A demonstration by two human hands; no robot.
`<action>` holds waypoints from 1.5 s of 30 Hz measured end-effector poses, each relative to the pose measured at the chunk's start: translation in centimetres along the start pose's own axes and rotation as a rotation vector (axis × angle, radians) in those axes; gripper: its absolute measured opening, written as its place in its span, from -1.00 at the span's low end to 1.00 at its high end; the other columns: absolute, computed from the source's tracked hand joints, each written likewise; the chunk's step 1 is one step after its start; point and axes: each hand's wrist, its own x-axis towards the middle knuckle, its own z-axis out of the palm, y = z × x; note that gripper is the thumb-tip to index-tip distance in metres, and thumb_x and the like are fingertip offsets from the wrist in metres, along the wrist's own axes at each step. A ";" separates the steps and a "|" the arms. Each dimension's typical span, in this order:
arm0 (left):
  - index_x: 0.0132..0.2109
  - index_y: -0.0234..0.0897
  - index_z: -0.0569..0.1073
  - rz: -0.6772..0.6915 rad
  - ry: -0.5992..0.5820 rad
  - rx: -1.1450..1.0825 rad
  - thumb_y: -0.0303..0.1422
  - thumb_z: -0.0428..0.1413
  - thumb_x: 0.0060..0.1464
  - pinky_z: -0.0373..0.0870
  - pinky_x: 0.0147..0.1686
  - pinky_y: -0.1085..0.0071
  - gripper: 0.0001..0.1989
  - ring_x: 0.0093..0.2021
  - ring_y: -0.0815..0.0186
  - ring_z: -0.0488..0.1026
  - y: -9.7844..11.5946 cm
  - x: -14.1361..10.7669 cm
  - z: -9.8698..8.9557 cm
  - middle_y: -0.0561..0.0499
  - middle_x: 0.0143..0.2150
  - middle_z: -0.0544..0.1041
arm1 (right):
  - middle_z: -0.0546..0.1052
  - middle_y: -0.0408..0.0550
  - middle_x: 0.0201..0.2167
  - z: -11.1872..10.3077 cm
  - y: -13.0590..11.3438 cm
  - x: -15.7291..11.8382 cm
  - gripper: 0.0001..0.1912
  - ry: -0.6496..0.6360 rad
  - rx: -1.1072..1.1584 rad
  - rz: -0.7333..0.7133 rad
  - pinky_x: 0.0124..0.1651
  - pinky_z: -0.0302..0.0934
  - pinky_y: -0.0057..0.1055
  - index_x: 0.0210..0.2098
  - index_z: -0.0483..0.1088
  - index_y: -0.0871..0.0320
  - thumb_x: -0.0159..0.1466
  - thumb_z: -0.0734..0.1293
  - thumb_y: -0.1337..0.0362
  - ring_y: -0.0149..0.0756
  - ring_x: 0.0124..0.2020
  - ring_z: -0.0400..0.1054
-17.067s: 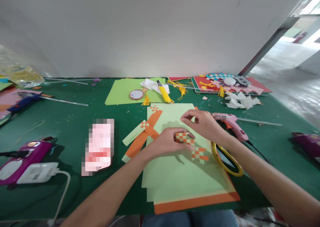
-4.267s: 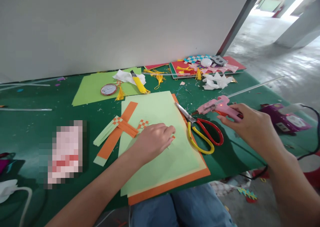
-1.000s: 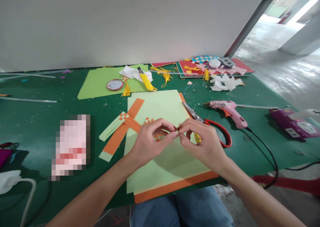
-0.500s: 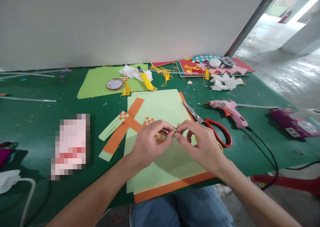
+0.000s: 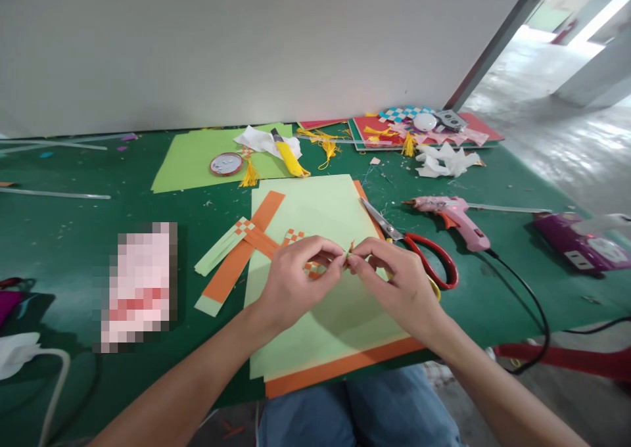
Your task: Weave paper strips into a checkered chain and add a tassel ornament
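Note:
Above the pale green paper sheets (image 5: 315, 342), my left hand (image 5: 300, 276) and my right hand (image 5: 394, 279) meet fingertip to fingertip. Both pinch a small green and orange paper piece (image 5: 349, 256), mostly covered by the fingers. Beneath and behind my left hand are orange and green checkered woven pieces (image 5: 293, 236). To the left, a woven piece with loose strips (image 5: 242, 229) lies across orange paper strips (image 5: 227, 277). Red-handled scissors (image 5: 434, 250) rest just right of my right hand, with something yellow partly hidden beside them.
A pink glue gun (image 5: 458, 220) with a black cord lies at the right, near a purple power box (image 5: 582, 240). Along the back are a yellow cutter (image 5: 290, 158), a round tin (image 5: 226, 164), tassels and crumpled tissue (image 5: 448, 161). A blurred pink item (image 5: 140, 276) sits left.
My fingertips have shifted slightly, and a little more of the orange and green piece shows between them. Nothing on the table has moved.

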 end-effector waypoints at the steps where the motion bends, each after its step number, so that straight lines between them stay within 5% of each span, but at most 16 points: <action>1: -0.30 -0.28 0.48 -0.003 -0.001 -0.005 -0.45 0.11 0.13 0.41 -0.31 0.56 -0.95 -0.39 0.43 0.51 0.0 0.0 0.0 0.09 -0.39 0.56 | 0.48 -0.15 -0.49 0.0 0.0 0.0 -0.84 -0.004 0.007 0.012 -0.48 0.16 -0.52 -0.43 0.38 0.14 0.27 0.23 0.36 -0.45 -0.53 0.27; 14: -0.32 -0.29 0.48 -0.028 0.013 -0.105 -0.49 0.12 0.10 0.46 -0.32 0.57 -0.94 -0.39 0.43 0.53 -0.4 0.0 0.3 0.10 -0.41 0.56 | 0.46 -0.13 -0.49 0.1 0.7 -0.2 -0.83 -0.024 0.096 0.076 -0.39 0.20 -0.49 -0.42 0.39 0.16 0.29 0.23 0.30 -0.39 -0.44 0.34; 33: -0.35 -0.31 0.49 0.157 0.081 0.074 -0.56 0.16 0.06 0.36 -0.37 0.70 -0.91 -0.44 0.53 0.46 -0.2 -0.2 0.3 0.13 -0.43 0.56 | 0.44 -0.17 -0.48 0.4 0.7 -0.4 -0.86 -0.005 0.034 0.017 -0.47 0.12 -0.54 -0.42 0.38 0.15 0.26 0.25 0.39 -0.46 -0.48 0.25; 45: -0.35 -0.29 0.48 0.147 0.091 0.076 -0.56 0.16 0.05 0.37 -0.38 0.67 -0.90 -0.45 0.52 0.46 -0.3 -0.2 0.4 0.14 -0.44 0.55 | 0.47 -0.15 -0.47 0.3 0.8 -0.4 -0.86 -0.014 0.079 0.053 -0.41 0.19 -0.52 -0.42 0.39 0.15 0.27 0.24 0.35 -0.42 -0.44 0.33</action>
